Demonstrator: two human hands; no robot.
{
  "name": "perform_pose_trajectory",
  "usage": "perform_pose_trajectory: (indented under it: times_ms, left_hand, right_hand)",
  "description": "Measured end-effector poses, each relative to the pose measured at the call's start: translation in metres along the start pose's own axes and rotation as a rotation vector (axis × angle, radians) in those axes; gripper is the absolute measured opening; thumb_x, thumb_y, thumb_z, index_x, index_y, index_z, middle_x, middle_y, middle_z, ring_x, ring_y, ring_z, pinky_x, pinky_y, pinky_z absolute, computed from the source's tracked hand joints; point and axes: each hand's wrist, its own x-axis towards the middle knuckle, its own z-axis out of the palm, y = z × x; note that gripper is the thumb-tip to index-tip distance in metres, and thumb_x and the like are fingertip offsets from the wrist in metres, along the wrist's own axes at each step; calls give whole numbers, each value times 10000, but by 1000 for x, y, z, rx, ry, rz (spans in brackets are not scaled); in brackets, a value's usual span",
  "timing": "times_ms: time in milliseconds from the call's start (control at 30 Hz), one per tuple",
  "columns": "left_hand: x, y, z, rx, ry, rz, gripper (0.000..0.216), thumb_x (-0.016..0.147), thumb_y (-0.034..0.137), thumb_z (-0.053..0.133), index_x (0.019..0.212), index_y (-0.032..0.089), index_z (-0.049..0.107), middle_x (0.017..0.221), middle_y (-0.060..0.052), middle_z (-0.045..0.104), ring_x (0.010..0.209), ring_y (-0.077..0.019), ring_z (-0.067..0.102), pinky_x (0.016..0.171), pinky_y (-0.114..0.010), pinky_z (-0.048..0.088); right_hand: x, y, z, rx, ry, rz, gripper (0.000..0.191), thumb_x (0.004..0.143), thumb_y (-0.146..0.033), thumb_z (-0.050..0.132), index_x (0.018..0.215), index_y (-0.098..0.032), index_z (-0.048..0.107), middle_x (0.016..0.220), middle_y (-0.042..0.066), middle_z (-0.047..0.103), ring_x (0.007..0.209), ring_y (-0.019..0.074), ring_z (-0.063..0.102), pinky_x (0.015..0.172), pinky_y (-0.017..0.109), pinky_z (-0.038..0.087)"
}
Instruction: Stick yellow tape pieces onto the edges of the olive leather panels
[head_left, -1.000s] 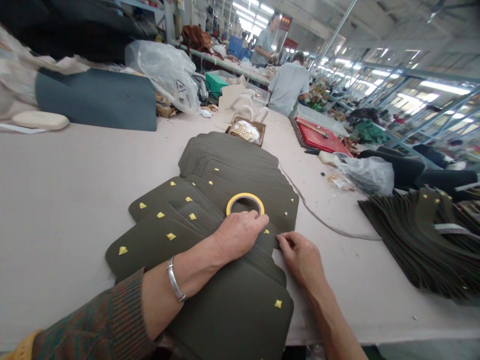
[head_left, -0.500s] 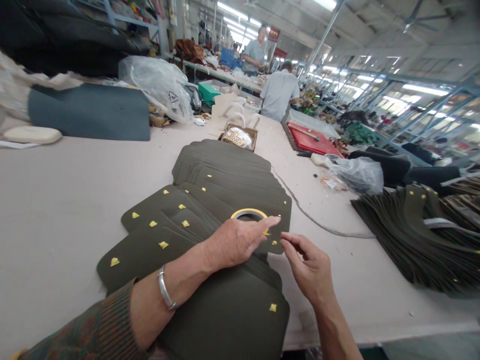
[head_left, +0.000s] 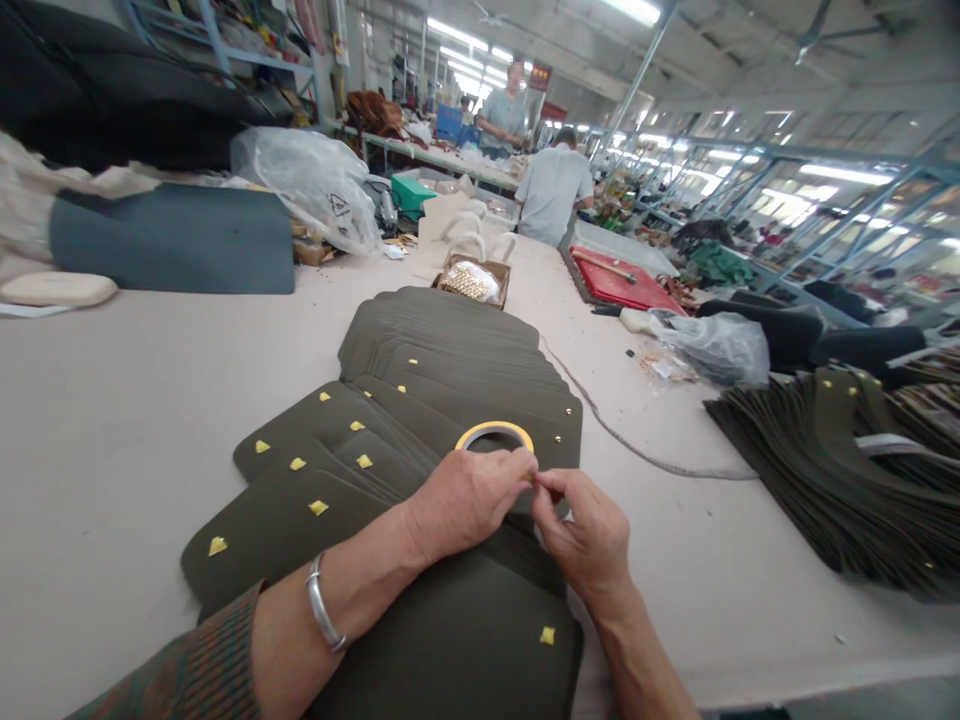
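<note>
A roll of yellow tape (head_left: 496, 432) rests upright or tilted against my left hand (head_left: 469, 500), whose closed fingers hold it at the near side. The fingertips of my right hand (head_left: 585, 530) are pinched together and meet the left fingertips at the tape's end, a bit of yellow showing between them. Beneath both hands lie overlapping dark olive panels (head_left: 450, 350) with rounded corners. Small yellow tape pieces (head_left: 319, 508) are stuck on several of them. Two small metal studs (head_left: 568, 412) show near the right edge of one panel.
A small box of gold studs (head_left: 472, 280) stands behind the panels. A stack of dark strips (head_left: 832, 480) lies at right, with a plastic bag (head_left: 712, 345) and a red board (head_left: 630, 280) behind. A cord (head_left: 637, 452) crosses the table. Two people are farther back.
My right hand has moved left to meet my left hand at the tape. The left fingers, stretched toward a stud before, have drawn back and closed.
</note>
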Motion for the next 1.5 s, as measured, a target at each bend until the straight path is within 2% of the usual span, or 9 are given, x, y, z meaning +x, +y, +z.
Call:
perform_pose_trajectory:
  times_ms: [100,267,367,533,767,1000,1133,1367,1500]
  left_hand:
    - [3,0,2,97,19,-9,139,946,193,393,896,198,522,801,1,617,748,-145,610,650,-230,462]
    - [6,4,6,162,97,51,177,939,191,376,859,186,534,762,-9,585,698,-139,560,615,-227,433]
    - [7,4,8,147,153,25,190,953,193,361,880,186,537,773,-7,588,705,-134,556,632,-229,443]
    - [14,-4,9,273,64,-109,135,954,188,417,924,189,548,856,-28,624,837,-174,566,741,-284,476]
    - [18,-6,7,331,-123,-192,116,941,170,439,934,197,552,921,-37,625,920,-201,545,738,-303,499]
    - [18,-5,7,335,-152,-205,127,939,154,432,945,194,552,932,-42,605,911,-208,535,735,-318,507]
    - [18,-5,7,342,-154,-211,133,936,149,432,964,189,556,934,-51,594,912,-217,520,736,-330,505]
    - [19,-9,9,386,-130,-195,164,933,146,413,968,177,571,907,-73,584,879,-234,515,737,-370,470]
    - [18,-10,9,417,-95,-143,163,915,141,421,947,183,575,884,-66,580,857,-238,514,790,-403,438]
  right_hand:
    - [2,-5,2,68,9,160,111,800,-139,564,786,-179,667,657,1,656,562,114,589,570,235,473]
    - [8,7,8,574,-12,819,184,765,-337,642,715,-161,663,529,-18,610,441,117,559,442,236,484]
    - [9,34,9,710,68,1018,271,688,-402,723,742,-139,682,532,-6,611,440,122,567,430,248,509]
    - [11,68,4,588,-16,926,374,674,-468,738,829,-128,723,634,37,668,532,143,605,513,290,550]
    - [18,69,7,249,-191,715,336,800,-468,594,855,-163,721,642,28,669,572,160,607,580,288,511]
    - [25,71,13,7,-227,421,246,847,-375,522,837,-203,698,764,35,721,666,180,644,655,293,474]
    - [22,75,10,-7,-204,504,345,840,-420,565,1090,-187,614,646,-10,671,557,165,614,580,278,467]
    - [7,74,7,-104,-195,202,246,921,-336,468,907,-197,672,866,66,706,788,183,655,754,307,485]
    - [11,72,16,-145,-208,333,264,893,-346,492,893,-191,706,874,71,720,782,192,661,730,306,479]
